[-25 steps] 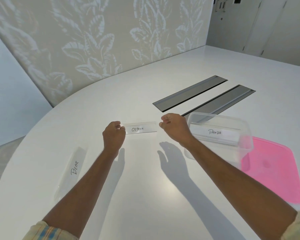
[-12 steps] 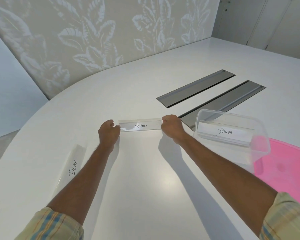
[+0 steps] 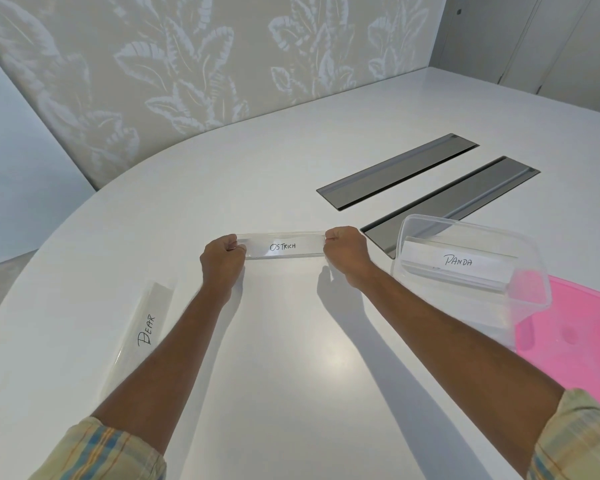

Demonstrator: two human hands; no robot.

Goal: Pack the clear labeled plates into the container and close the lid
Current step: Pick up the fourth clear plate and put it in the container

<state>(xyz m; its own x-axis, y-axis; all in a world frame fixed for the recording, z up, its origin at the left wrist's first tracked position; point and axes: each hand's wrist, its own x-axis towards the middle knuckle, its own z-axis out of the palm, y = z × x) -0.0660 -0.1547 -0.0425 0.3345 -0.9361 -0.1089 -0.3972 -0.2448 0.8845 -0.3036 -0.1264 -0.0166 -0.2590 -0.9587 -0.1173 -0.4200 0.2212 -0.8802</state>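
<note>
Clear plastic everywhere, so easy to miscount. Going left to right from the grip:

Well off to the left of the grip and nearer the body, BEAR plate (image 3: 142, 332) lying flat on the white table (image 3: 291, 358), untouched, angled away. Not yet packed.

At the grip itself: left hand (image 3: 222, 263) closed on the left end of the OSTRICH plate (image 3: 283, 247), right hand (image 3: 347, 254) closed on the right end. Both fists narrow, pinching the short ends, label facing up and readable. Cannot tell for certain whether lifted clear of the table or just resting on it.

Just right of the grip, container (image 3: 471, 258) open, clear-walled, with the PANDA plate (image 3: 458, 263) already inside, propped lengthwise. One done, then.

Farther right again, touching or tucked under the container's near corner, pink lid (image 3: 575, 334) lying flat, off.

Behind the grip, two grey panels (image 3: 399, 169) set into the table, no part in the job.

Judged tally: one of three visible plates packed, a second in hand, a third waiting. Left to do: carry OSTRICH rightward into the container beside PANDA, fetch BEAR from the far left, then press the lid on.
</note>
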